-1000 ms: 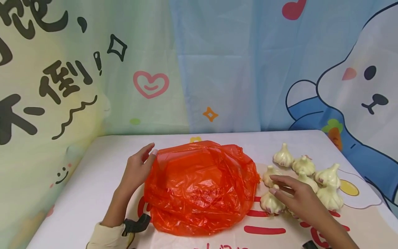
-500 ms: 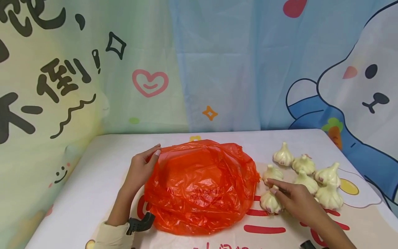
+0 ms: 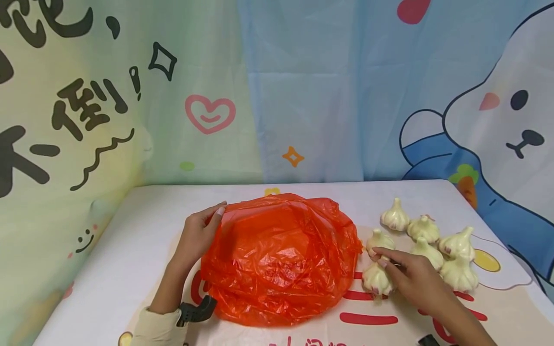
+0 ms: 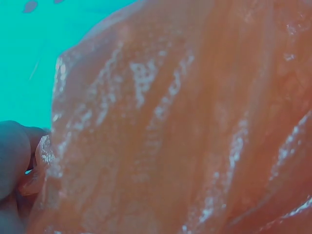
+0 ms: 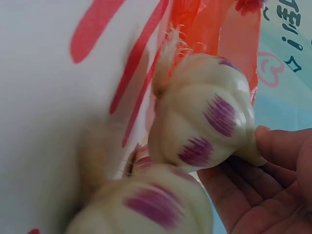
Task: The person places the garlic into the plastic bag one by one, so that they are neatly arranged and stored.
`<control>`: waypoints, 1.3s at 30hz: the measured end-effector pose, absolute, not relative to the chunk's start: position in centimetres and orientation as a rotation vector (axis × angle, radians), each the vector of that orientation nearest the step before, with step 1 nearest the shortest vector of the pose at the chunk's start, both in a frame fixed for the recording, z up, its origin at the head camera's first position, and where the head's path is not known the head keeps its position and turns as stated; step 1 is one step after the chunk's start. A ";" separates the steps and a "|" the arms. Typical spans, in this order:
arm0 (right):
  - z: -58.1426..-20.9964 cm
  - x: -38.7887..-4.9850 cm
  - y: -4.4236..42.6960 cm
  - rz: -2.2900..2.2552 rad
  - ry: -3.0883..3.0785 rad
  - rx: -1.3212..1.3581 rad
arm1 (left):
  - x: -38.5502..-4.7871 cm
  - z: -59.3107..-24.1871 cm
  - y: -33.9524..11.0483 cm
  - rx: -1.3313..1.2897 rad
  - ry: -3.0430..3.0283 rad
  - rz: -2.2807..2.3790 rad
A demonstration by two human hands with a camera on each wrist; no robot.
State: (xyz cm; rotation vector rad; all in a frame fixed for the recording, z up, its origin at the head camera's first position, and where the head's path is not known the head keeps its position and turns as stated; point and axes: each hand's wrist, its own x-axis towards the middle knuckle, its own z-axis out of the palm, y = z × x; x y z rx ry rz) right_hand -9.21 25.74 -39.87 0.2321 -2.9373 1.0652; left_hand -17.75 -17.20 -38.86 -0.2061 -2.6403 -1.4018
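Observation:
A crinkled red plastic bag [image 3: 281, 269] lies on the table, its mouth towards the back left. At its upper left edge my left hand [image 3: 195, 240] pinches the rim between thumb and fingers. In the left wrist view the bag film [image 4: 146, 122] fills most of the picture, with the fingertips [image 4: 13, 151] at its edge. My right hand [image 3: 419, 278] pinches the stem of a garlic bulb [image 3: 377, 280] with purple marks, the front left one of the group. Another bulb [image 5: 146, 207] shows close to the right wrist camera. The bag's contents cannot be told.
Several more garlic bulbs [image 3: 459, 274] stand in a loose cluster right of the bag, around and behind the right hand. A printed cloth [image 3: 164, 197] covers the table. A cartoon curtain [image 3: 303, 96] hangs behind the table's back edge.
My left hand has moved right onto the bag's rim and now pinches it. My right hand has come down slightly and its fingers have closed on the garlic bulb's stem.

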 end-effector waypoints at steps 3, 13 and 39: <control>-39.7 -9.2 25.7 1.049 -2.875 0.268 | -17.7 -38.9 -17.2 -0.217 -2.635 -1.409; -39.0 -9.7 24.2 1.056 -2.631 0.429 | -17.4 -38.9 -16.8 -0.067 -2.584 -1.425; -39.2 -13.6 16.3 1.493 -2.480 0.705 | -17.3 -38.6 -16.8 -0.139 -2.589 -1.430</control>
